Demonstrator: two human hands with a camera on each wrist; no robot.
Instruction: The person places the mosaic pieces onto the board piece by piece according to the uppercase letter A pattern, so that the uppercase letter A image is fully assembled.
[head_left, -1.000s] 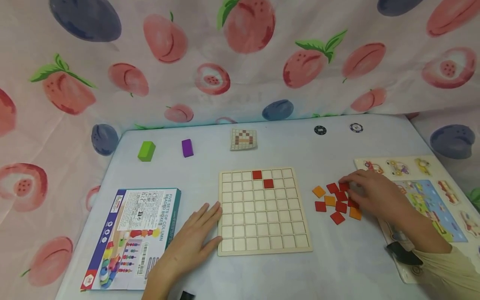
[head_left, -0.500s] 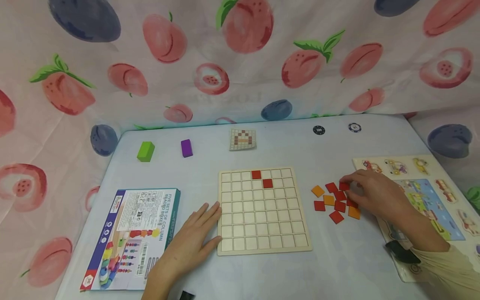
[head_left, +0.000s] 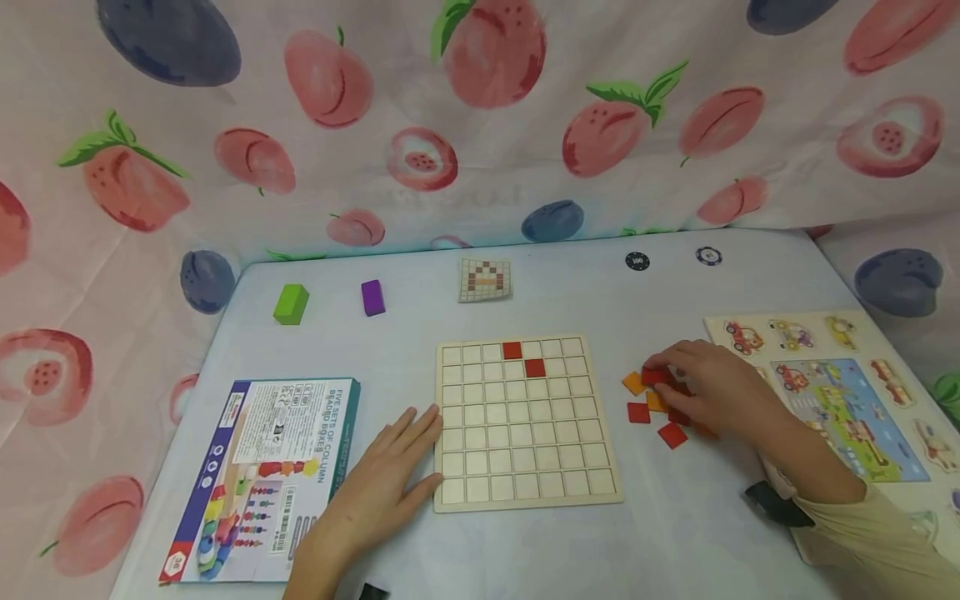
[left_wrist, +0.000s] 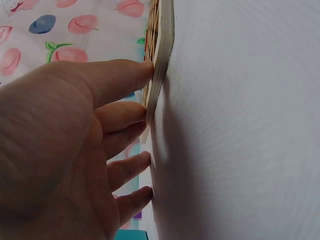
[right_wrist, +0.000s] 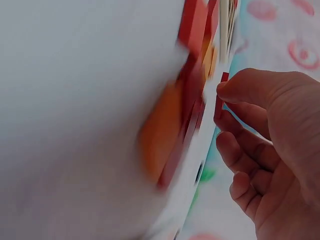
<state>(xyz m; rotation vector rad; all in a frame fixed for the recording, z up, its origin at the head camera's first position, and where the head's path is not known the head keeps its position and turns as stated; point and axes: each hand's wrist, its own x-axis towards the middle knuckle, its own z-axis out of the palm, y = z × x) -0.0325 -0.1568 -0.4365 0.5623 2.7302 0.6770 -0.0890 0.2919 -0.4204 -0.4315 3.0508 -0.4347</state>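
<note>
Red tile: you now pinch one red tile [right_wrist: 220, 96] between the thumb and forefinger of your right hand [head_left: 712, 387]; the right wrist view shows it held on edge, clear of the table. Half a second ago that hand lay further to 3 o'clock, fingertips on the far tile of the heap.
Right hand shift: it has slid towards 9 o'clock across the loose tiles [head_left: 660, 408], so the pick looks done, to my eye, and the piece is off the heap.
Loose tiles: red and orange squares lie close together at 3 o'clock of the wooden grid board [head_left: 525, 421], partly hidden under your fingers; the orange one [head_left: 634, 382] at the heap's 9 o'clock edge shows plainly.
Grid board: two red squares [head_left: 523, 358] sit in its top rows, as before, and every other cell is bare wood.
Left hand: your left hand [head_left: 382, 483] has not moved; fingers straight and slightly spread, flat on the table, tips against the board's 9 o'clock edge [left_wrist: 161, 65].
Pattern card: a small card [head_left: 486, 279] lies at 12 o'clock of the board, well apart.
</note>
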